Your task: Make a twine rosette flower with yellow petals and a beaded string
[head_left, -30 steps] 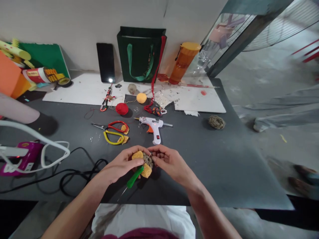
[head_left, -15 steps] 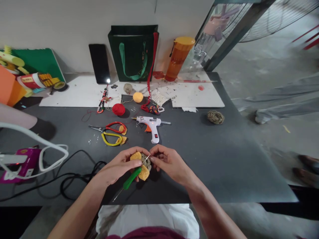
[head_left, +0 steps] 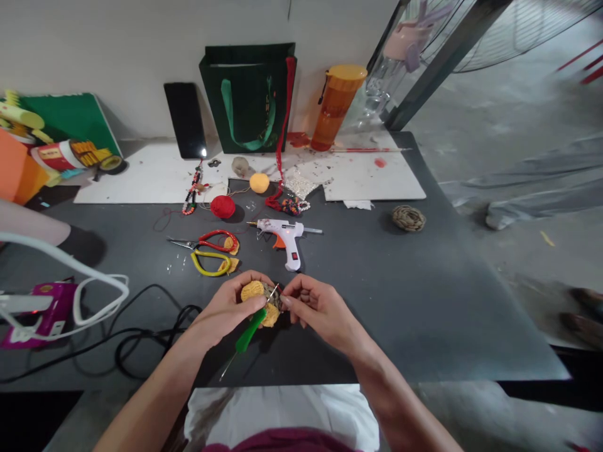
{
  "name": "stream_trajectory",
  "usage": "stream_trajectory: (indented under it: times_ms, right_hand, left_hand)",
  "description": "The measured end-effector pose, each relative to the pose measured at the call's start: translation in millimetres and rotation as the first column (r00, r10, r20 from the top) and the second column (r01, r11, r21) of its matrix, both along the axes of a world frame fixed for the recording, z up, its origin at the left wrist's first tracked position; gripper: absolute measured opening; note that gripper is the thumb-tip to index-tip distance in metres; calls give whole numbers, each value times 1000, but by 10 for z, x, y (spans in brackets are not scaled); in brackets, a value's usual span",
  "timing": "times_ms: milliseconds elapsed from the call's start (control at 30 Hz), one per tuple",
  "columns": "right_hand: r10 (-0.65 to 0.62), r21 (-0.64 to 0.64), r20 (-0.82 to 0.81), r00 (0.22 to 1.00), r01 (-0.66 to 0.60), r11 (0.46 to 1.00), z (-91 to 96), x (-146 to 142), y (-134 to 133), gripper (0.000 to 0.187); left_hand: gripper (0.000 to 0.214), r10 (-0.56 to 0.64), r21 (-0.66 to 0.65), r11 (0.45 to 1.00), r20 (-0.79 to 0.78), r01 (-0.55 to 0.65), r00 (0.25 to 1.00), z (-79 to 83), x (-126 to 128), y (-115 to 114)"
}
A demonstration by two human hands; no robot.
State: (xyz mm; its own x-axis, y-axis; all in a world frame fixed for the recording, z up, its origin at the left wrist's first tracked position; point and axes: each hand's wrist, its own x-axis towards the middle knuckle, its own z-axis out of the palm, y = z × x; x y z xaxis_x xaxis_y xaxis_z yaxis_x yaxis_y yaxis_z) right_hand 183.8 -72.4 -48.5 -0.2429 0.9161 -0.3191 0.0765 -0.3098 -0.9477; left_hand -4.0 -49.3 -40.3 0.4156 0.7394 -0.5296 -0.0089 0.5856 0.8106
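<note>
My left hand (head_left: 230,307) is closed around a small yellow and grey crocheted piece (head_left: 260,298) and a green-handled crochet hook (head_left: 249,331), whose metal tip pokes up through the piece. My right hand (head_left: 315,306) pinches the piece's right side, fingers curled, touching the hook's tip. Both hands hover over the near edge of the dark grey table (head_left: 400,295).
Just beyond the hands lie a white glue gun (head_left: 286,235), red scissors (head_left: 211,240) and yellow scissors (head_left: 213,262). Red yarn ball (head_left: 223,206), yellow ball (head_left: 259,182), twine ball (head_left: 408,218), green bag (head_left: 249,94), orange bottle (head_left: 336,107) sit farther back. Black cables (head_left: 141,326) at left.
Both hands shifted slightly up and closer together around the crocheted piece; the yellow part turned a little in my left hand. The view drifted slightly.
</note>
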Motion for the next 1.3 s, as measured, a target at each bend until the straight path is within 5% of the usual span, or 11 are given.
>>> stream_trajectory:
  times_ms: [167,533,633,933,1300]
  right_hand:
    - [-98,310,222,970,25,950,-30,-43,-74,8]
    - [-250,770,373,894,-148,621,-174,-164,-209,21]
    - [-244,808,404,882,-218,548,-171,-165,-203,25]
    - [-218,810,503,836,-369,455,-143,-168,-196,26]
    - [-277,781,586,761,-441,442,-164,-194,-200,26]
  left_hand:
    - [35,48,93,995,-47,-43,998,1,32,-9]
    - [18,206,232,959,-169,-164,964,-5,92,13]
    - [18,225,262,949,-180,-174,958,-29,88,10]
    - [19,250,301,936,-213,-180,945,-25,100,23]
    - [19,267,300,933,-205,-199,942,-55,118,10]
